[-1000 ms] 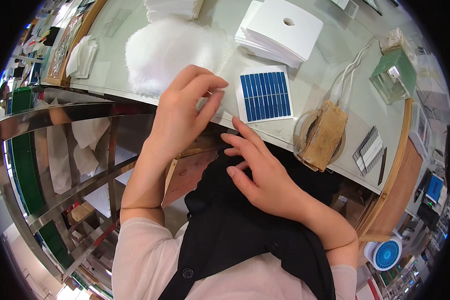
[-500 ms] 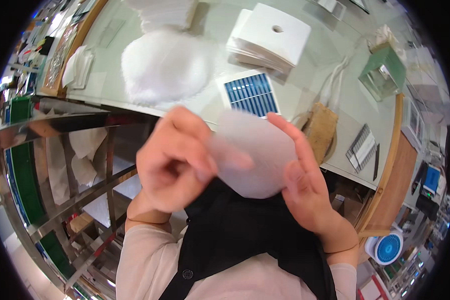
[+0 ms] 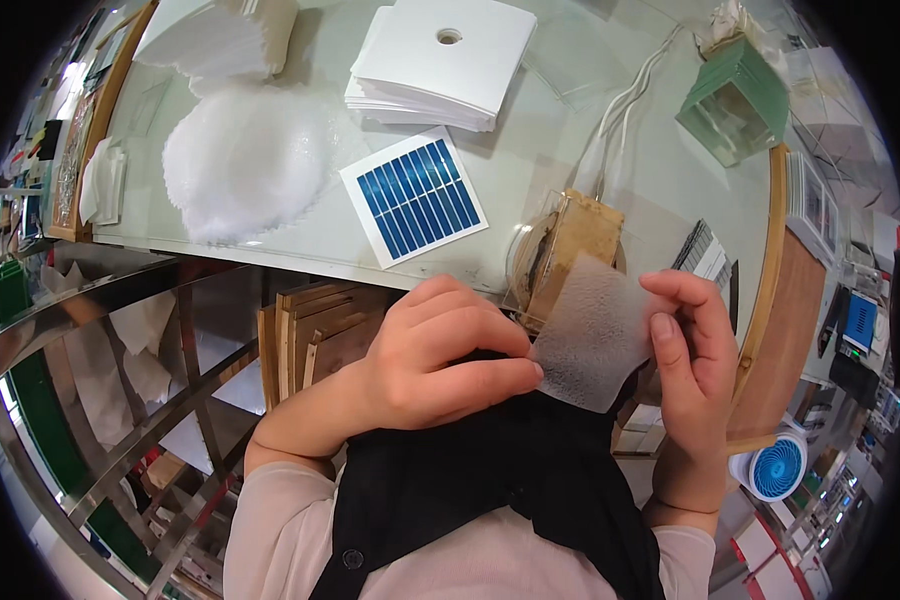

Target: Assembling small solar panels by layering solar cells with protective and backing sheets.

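Before a black apron (image 3: 470, 450), the left hand (image 3: 450, 345) and right hand (image 3: 695, 345) pinch a translucent sheet (image 3: 600, 335) between narrowed fingers (image 3: 495, 378) at opposite edges, its long axis slanting away rightward, while beyond on the surface (image 3: 515, 175) lie a blue-striped panel (image 3: 418, 198) and, farther, a green open box (image 3: 725, 76), contents unclear

workshop, prob. small-parts assembly: bench (image 3: 570, 55) w/ stacked white sheets (image 3: 440, 75) & blue-celled panel (image 3: 417, 197), white cords (image 3: 625, 97), metal rack (image 3: 160, 274) at l., fan (image 3: 776, 467) at r.
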`<act>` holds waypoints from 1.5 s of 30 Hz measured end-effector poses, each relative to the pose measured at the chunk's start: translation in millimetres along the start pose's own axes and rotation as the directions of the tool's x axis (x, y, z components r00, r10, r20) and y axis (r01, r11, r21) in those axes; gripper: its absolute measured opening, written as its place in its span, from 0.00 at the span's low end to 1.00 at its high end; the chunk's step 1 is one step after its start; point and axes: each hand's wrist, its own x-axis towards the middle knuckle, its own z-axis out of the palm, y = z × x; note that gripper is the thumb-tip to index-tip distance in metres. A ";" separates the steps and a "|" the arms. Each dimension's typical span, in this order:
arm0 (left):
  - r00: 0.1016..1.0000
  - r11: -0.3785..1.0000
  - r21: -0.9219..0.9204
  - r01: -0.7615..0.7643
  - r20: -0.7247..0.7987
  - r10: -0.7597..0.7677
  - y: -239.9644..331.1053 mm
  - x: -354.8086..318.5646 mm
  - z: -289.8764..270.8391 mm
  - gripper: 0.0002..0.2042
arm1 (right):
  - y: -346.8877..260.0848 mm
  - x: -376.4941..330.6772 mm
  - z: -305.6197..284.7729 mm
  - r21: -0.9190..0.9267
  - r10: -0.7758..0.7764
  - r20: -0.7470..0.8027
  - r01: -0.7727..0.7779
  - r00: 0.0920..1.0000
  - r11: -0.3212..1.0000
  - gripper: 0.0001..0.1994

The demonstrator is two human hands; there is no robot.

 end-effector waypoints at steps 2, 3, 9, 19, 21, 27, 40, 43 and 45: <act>1.000 0.999 0.044 0.013 0.006 -0.013 -2.5 1.4 1.6 0.11 | 3.1 3.4 -3.0 -0.055 -0.025 -0.040 0.023 0.999 0.998 0.11; 1.000 0.996 0.084 0.018 0.012 -0.019 -3.5 1.6 2.3 0.12 | 6.8 6.2 -4.1 -0.050 -0.023 -0.037 0.021 0.999 0.999 0.11; 0.984 0.969 0.189 0.161 -0.100 -0.145 -18.3 -3.4 11.4 0.13 | 26.4 42.5 2.0 -0.307 -0.273 -0.046 0.247 0.961 0.919 0.13; 0.968 0.963 0.100 0.250 -0.029 -0.248 -27.6 -3.8 8.9 0.13 | 33.4 52.0 0.2 -0.305 -0.144 -0.035 0.127 0.989 0.944 0.15; 0.967 0.964 0.074 0.255 -0.019 -0.255 -28.3 -4.1 7.6 0.13 | 34.0 52.6 1.9 -0.321 -0.153 -0.024 0.137 0.988 0.937 0.15; 0.974 0.974 0.021 0.225 -0.022 -0.225 -33.6 -6.7 7.9 0.13 | 33.7 53.4 6.8 -0.312 -0.163 -0.112 0.121 0.980 0.942 0.14; 0.965 0.966 0.020 0.258 -0.061 -0.256 -28.9 -9.2 10.7 0.17 | 35.5 53.3 7.6 -0.415 -0.257 -0.132 0.182 0.957 0.891 0.16; 0.915 0.923 -0.021 0.384 -0.126 -0.384 -22.5 -8.0 15.7 0.17 | 39.3 51.4 5.3 -0.409 -0.248 -0.141 0.171 0.959 0.897 0.16; 0.860 0.856 -0.112 0.505 -0.019 -0.510 -16.9 -5.8 11.9 0.19 | 39.0 48.8 3.9 -0.382 -0.230 -0.131 0.165 0.964 0.909 0.16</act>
